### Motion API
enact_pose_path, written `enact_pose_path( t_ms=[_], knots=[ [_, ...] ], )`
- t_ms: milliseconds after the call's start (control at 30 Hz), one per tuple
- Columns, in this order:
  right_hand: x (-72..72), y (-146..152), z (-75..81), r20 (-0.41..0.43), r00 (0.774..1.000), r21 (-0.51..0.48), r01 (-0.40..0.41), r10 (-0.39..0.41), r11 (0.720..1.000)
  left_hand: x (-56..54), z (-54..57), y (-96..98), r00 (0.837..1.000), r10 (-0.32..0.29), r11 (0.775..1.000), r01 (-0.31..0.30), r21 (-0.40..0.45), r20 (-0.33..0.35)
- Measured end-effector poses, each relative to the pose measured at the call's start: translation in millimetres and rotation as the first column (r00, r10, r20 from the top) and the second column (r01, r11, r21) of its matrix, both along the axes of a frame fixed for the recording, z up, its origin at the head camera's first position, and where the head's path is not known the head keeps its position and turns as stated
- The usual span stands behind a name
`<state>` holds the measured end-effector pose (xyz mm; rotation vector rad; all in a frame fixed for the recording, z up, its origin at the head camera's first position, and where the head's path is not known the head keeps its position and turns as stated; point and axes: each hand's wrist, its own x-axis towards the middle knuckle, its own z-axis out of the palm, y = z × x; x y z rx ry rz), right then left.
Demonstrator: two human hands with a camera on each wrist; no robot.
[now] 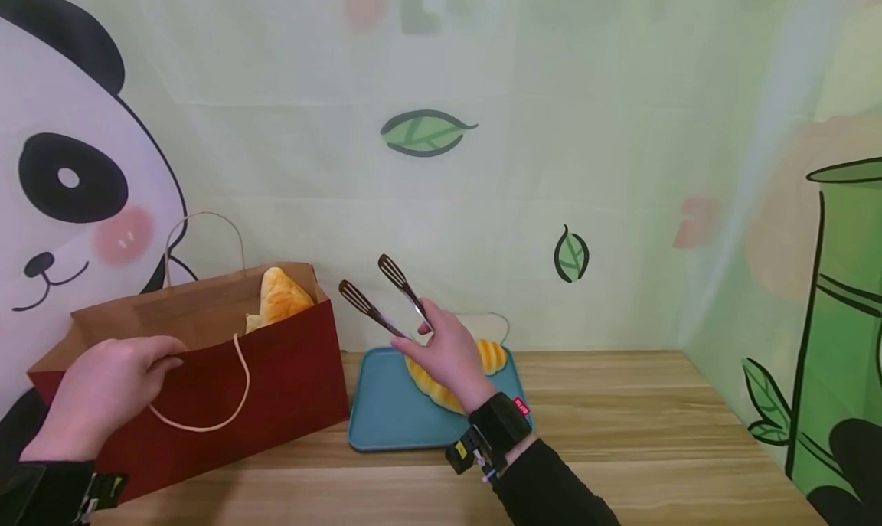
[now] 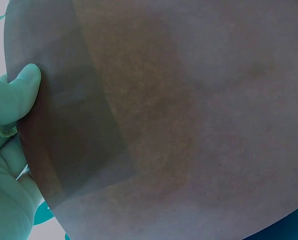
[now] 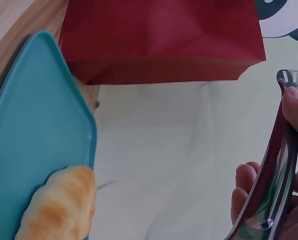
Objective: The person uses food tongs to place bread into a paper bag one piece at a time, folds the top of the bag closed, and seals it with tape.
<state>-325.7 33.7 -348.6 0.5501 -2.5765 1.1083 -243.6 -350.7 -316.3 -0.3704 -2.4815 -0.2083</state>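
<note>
My left hand (image 1: 113, 392) pinches the front rim of a dark red paper bag (image 1: 276, 388) between thumb and fingers. A golden bread (image 1: 282, 300) sticks up out of the bag's right end. In the left wrist view the thumb (image 2: 26, 90) lies against the bag's brownish paper (image 2: 154, 100). Metal tongs (image 1: 396, 273) are held in my right hand (image 1: 451, 357), arms spread and tips pointing up and left, nothing between them. Beneath that hand, a blue tray (image 1: 382, 411) bears a long bread (image 1: 430, 384) and a striped bread (image 1: 492, 356), both partly hidden by the hand.
The bag stands at the left of a wooden table (image 1: 620, 419), its twisted handles (image 1: 241, 392) loose at front and back. Behind the table hangs a pale green backdrop (image 1: 606, 128) printed with a panda, leaves and bamboo.
</note>
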Motion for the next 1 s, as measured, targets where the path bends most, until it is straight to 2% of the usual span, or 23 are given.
enact_pose_path(
  t_ms=[367,1000],
  knots=[
    [-4.6,14,-12.0,0.011,0.999,0.046,0.035,-0.036,0.998,0.1,-0.8,-0.6,1.0,-0.001,1.0,0.001,-0.011,-0.002],
    [-5.2,36,-43.3,0.139,0.987,0.047,0.073,-0.079,0.996,1.3,0.5,0.5,1.0,-0.001,1.0,0.0,0.005,0.009]
  ],
)
